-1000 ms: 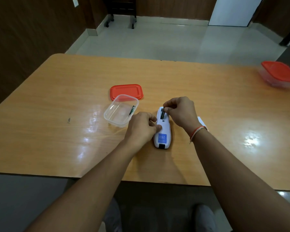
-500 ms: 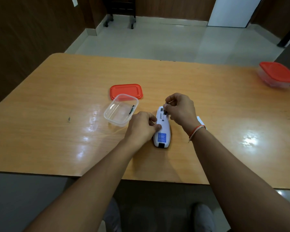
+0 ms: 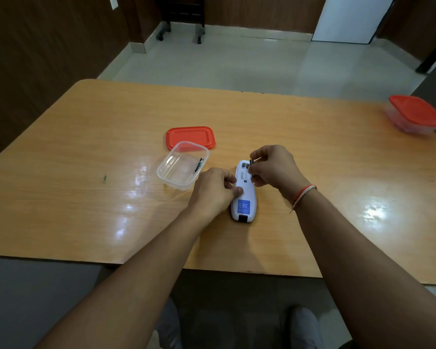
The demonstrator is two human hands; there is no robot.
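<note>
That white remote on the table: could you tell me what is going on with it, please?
A person steadies the white plastic remote, lying back-up on the wooden table, with the left hand. The right hand pinches a small dark battery at its open compartment. A second battery lies in the clear plastic tub.

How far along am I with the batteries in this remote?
Done: the remote is open at its compartment, the red lid off the clear tub. In hand: the right hand pinches one battery at the compartment; the left hand steadies the remote. Left, probably: the second battery, lying in the tub.
</note>
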